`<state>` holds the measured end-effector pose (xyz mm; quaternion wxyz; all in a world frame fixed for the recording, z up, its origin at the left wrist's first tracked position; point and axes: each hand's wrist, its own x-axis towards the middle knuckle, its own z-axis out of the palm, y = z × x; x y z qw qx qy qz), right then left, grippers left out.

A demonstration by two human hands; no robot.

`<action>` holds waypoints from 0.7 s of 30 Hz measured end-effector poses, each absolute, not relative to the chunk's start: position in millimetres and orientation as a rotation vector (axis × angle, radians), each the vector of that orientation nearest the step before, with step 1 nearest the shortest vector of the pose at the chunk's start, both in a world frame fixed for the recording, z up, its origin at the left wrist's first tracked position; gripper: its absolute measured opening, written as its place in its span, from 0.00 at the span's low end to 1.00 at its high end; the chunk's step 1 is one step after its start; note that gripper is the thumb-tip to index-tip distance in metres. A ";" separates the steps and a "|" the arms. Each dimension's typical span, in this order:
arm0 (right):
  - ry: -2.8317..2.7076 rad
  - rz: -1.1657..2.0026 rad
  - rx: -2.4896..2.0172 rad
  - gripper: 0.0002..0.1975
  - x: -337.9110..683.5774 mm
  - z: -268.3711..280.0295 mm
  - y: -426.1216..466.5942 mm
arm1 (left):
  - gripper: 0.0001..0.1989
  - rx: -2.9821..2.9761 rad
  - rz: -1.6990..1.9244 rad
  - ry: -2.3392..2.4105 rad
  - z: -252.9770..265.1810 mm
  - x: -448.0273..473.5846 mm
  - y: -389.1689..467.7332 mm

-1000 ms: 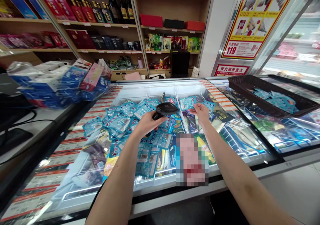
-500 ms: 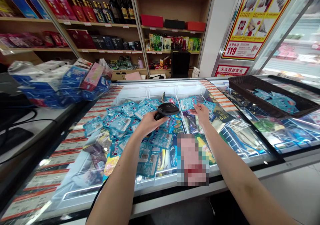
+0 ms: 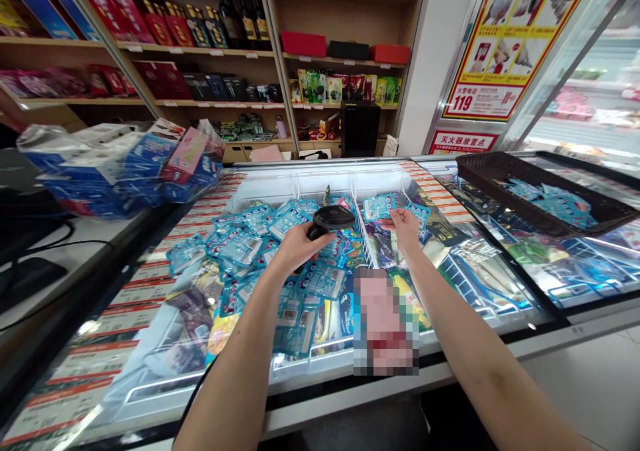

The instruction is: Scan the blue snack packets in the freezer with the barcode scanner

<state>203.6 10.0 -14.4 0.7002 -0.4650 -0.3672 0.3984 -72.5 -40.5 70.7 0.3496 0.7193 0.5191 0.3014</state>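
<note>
My left hand (image 3: 299, 245) is wrapped around the handle of a black barcode scanner (image 3: 334, 219), whose head points right. In my right hand (image 3: 404, 227) a small blue packet (image 3: 379, 207) is pinched by its edge, a little to the right of the scanner and apart from it. A heap of similar blue packets (image 3: 240, 245) lies on the freezer's glass top, left of and below my left hand. Another blue packet (image 3: 419, 215) rests just beyond my right hand.
A dark woven basket (image 3: 540, 171) with several blue packets stands at the right. Plastic-wrapped blue and white boxes (image 3: 110, 164) are stacked on the left. A pixelated pink object (image 3: 383, 317) lies near the freezer's front edge. Stocked shelves (image 3: 210, 51) stand behind.
The scanner has shifted very slightly left and the held packet slightly right. A blurred part of a person now shows at the far left edge.
</note>
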 end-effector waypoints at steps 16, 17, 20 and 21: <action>-1.011 0.379 -1.475 0.26 239.6 -26.9 17.9 | 0.21 1.840 0.931 1.406 64.7 -78.3 -34.5; -1.043 0.329 -1.513 0.25 240.6 -26.1 17.3 | 0.21 1.835 0.940 1.411 65.2 -78.6 -34.5; -1.176 0.114 -1.621 0.22 241.3 -23.0 14.0 | 0.21 1.819 0.964 1.438 67.2 -79.9 -34.6; -1.216 0.057 -1.640 0.22 240.5 -21.9 12.6 | 0.21 1.811 0.971 1.447 67.7 -80.4 -34.6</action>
